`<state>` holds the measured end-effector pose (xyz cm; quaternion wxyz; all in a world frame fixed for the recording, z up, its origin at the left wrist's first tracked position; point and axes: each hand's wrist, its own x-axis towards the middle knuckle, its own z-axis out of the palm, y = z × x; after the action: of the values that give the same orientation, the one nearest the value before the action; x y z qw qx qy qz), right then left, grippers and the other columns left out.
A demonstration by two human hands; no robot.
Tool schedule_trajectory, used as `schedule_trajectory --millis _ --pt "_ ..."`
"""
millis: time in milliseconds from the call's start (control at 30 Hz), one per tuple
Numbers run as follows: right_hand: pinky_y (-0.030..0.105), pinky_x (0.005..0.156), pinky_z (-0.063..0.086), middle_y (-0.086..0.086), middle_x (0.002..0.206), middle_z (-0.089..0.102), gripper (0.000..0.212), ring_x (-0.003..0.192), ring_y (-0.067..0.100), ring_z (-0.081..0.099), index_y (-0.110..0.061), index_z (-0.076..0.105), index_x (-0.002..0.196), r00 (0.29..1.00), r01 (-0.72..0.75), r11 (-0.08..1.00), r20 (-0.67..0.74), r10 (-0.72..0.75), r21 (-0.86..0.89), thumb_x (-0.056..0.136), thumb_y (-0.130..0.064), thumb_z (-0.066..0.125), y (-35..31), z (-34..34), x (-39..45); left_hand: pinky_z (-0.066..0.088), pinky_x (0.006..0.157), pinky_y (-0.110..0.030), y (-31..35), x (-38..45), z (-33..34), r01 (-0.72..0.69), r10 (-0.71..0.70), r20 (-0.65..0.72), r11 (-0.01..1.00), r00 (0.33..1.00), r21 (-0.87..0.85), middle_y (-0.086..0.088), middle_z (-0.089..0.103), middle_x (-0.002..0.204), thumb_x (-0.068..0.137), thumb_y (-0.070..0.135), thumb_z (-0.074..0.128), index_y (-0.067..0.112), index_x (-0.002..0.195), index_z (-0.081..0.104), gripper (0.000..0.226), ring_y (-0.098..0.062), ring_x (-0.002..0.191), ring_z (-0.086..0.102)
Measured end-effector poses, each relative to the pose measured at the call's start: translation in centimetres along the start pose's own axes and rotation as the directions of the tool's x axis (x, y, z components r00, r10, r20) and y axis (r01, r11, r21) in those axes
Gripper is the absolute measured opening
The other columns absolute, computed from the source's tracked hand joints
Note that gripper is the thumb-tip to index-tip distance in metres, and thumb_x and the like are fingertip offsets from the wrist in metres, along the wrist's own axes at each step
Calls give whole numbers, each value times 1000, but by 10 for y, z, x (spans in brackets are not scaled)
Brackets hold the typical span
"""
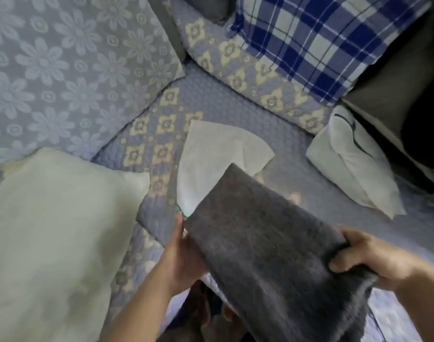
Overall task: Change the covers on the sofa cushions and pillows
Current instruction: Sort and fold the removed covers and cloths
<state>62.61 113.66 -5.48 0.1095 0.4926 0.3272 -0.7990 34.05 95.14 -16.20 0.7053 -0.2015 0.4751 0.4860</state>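
A dark grey fuzzy cushion cover [267, 253] stretches across the lower middle of the view. My right hand [374, 260] grips its right edge, thumb curled over the fabric. My left hand [184, 253] lies against the cover's left edge, fingers hidden under it. A white pillow insert [216, 154] pokes out from behind the cover's far end, resting on the quilted sofa seat [235, 104]. A bare off-white pillow [53, 233] lies at the left. A folded white cover with dark lines [351, 159] sits at the right.
A blue-and-white plaid pillow [319, 38] leans against the sofa back at the top right. A blue floral cushion [70, 65] fills the top left. A dark grey cushion or armrest [403, 80] stands at the right edge.
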Motion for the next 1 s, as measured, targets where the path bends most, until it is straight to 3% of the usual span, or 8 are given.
schedule_trajectory --millis 300,400,500,667,767,833,900,1000 --pt "51 94 55 10 103 77 47 100 31 72 -16 69 113 954 -299 824 -145 262 -481 71 5 66 31 4 38 50 104 -55 -5 1 -30 174 -211 -13 771 977 613 -23 70 120 84 -8 68 2 127 64 45 -40 111 67" --pt "38 89 57 -5 102 76 41 97 15 71 -27 68 114 989 -133 733 -43 140 -667 78 -6 68 8 46 14 57 79 -26 6 -22 -53 143 -11 -144 200 990 969 -1 61 131 82 8 68 27 153 35 80 -21 110 63" --pt "41 80 56 -3 99 67 24 92 19 65 -24 64 100 989 27 351 77 128 -936 78 -15 62 -8 107 2 45 107 -31 22 -55 -52 -145 198 153 -52 968 988 17 11 162 74 36 77 58 152 -7 116 -16 150 25" --pt "37 61 50 -2 77 59 8 70 18 55 -19 59 85 951 305 -123 296 84 -944 89 -21 52 -13 169 -8 -8 124 -36 9 -93 30 -655 -194 697 -576 690 489 19 -4 167 75 67 70 56 152 11 97 -8 154 -15" --pt "35 66 51 -6 81 64 12 74 12 59 -28 63 98 939 336 17 336 72 -942 88 -34 60 -24 157 -20 32 117 -41 0 -88 40 -665 -213 668 -508 713 547 7 64 124 84 50 70 33 114 62 35 -13 126 55" --pt "30 70 47 0 87 66 30 78 14 58 -32 65 114 931 312 447 363 31 -838 86 -44 69 -22 125 -9 51 86 -33 3 -87 31 -573 -167 548 -258 819 778 7 73 95 84 40 75 26 95 66 20 -7 91 67" --pt "42 88 47 24 104 61 66 99 31 54 -20 61 134 924 287 906 339 -177 -310 83 -60 70 2 85 10 50 83 -29 2 -88 15 -458 -146 461 59 875 887 2 77 95 86 28 79 20 95 72 14 -4 88 67" --pt "66 117 20 34 149 38 94 139 52 32 -5 39 151 930 48 920 319 -184 389 90 -77 43 66 51 52 53 90 -26 -3 -91 -9 -242 -33 292 475 956 846 -2 78 105 90 8 74 20 97 81 16 -14 103 72"
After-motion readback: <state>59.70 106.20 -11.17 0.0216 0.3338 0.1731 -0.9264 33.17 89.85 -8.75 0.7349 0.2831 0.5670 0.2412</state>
